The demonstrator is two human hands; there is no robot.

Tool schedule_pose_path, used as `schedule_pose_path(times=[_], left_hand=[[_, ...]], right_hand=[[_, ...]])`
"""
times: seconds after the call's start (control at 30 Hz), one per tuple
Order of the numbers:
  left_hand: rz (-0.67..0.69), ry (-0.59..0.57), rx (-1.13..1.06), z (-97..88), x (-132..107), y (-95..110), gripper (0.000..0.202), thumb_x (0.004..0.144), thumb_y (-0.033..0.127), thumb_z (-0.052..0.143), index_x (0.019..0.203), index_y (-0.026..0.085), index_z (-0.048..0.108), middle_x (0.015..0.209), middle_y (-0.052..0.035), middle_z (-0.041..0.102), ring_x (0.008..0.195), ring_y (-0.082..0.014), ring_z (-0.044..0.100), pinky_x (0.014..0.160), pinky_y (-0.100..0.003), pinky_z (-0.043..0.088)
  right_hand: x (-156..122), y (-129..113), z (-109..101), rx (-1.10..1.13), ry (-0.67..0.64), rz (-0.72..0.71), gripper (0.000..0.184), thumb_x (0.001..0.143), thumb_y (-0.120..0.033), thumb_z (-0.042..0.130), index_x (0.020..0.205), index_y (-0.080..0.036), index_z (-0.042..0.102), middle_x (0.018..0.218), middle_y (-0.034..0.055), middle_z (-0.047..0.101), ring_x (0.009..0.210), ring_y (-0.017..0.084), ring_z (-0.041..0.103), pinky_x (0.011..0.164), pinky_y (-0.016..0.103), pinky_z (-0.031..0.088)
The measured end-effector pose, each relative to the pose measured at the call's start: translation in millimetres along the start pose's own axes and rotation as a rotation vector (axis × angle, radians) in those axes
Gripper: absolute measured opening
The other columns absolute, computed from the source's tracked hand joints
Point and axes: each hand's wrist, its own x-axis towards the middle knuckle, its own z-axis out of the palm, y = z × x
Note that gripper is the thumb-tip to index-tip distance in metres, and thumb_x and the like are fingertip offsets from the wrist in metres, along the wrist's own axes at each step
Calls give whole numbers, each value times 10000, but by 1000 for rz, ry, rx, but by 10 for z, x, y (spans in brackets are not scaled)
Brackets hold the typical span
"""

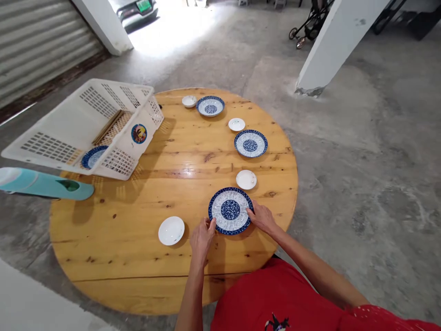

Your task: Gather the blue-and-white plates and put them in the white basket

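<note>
Both hands pinch the rim of the nearest blue-patterned plate (230, 210), the left hand (202, 238) at its near-left edge and the right hand (262, 217) at its right edge, fingers curled loosely on the rim. The plate lies flat between them on the round wooden table (138, 257), near its front edge. A small white dish (246, 179) sits just beyond the plate, another white dish (171, 230) left of it, and the tilted white crate (86, 124) well off to its far left.
</note>
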Motion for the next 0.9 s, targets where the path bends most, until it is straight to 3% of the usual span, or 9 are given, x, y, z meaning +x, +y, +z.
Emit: schedule_pose_path(times=[0.1, 0.2, 0.33, 0.47, 0.67, 0.8, 0.9], left_hand=[[38, 20, -192, 79, 110, 15, 287, 886, 418, 459, 806, 190, 615, 752, -61, 672, 747, -214, 616, 664, -278, 410], [77, 32, -322, 151, 152, 29, 291, 877, 372, 430, 733, 177, 591, 690, -37, 630, 699, -191, 575, 644, -270, 408], [115, -3, -301, 170, -19, -35, 300, 870, 354, 416, 661, 181, 544, 647, -21, 595, 652, -171, 542, 608, -255, 361], [170, -89, -213, 177, -364, -156, 313, 887, 347, 398, 693, 174, 572, 688, -44, 636, 681, -176, 574, 616, -254, 339], [242, -229, -183, 241, -793, -317, 351, 902, 356, 366, 809, 168, 648, 773, -86, 700, 758, -216, 634, 676, -283, 387], [299, -271, -228, 240, -984, -418, 361, 895, 371, 372, 824, 180, 670, 802, -87, 718, 759, -220, 646, 677, -286, 414], [293, -228, -196, 210, -1111, -477, 376, 885, 384, 369, 793, 183, 673, 782, -89, 716, 735, -223, 645, 662, -289, 419]], right_hand=[[68, 30, 80, 228, 52, -9, 261, 908, -348, 434, 976, -164, 606, 932, 108, 706, 841, 223, 633, 718, 268, 411], [81, 27, 137, 425, 104, -19, 186, 834, -300, 447, 768, -177, 569, 757, 50, 654, 697, 176, 559, 628, 240, 364], [-156, 42, 182, 460, 160, -2, 185, 769, -292, 451, 619, -190, 489, 603, 9, 557, 592, 139, 462, 559, 233, 290], [-685, 130, 327, 552, 218, 29, 221, 740, -351, 442, 584, -197, 470, 559, 1, 533, 571, 141, 459, 547, 237, 295], [-1498, 229, 671, 685, 237, 174, 330, 755, -458, 409, 693, -178, 572, 594, 12, 566, 566, 165, 492, 544, 257, 369], [-1808, 243, 822, 665, 286, 216, 358, 769, -482, 416, 713, -170, 584, 630, 21, 584, 597, 169, 505, 581, 267, 384], [-1903, 228, 823, 673, 255, 188, 335, 788, -465, 403, 694, -177, 547, 639, 18, 575, 603, 162, 499, 577, 261, 363]])
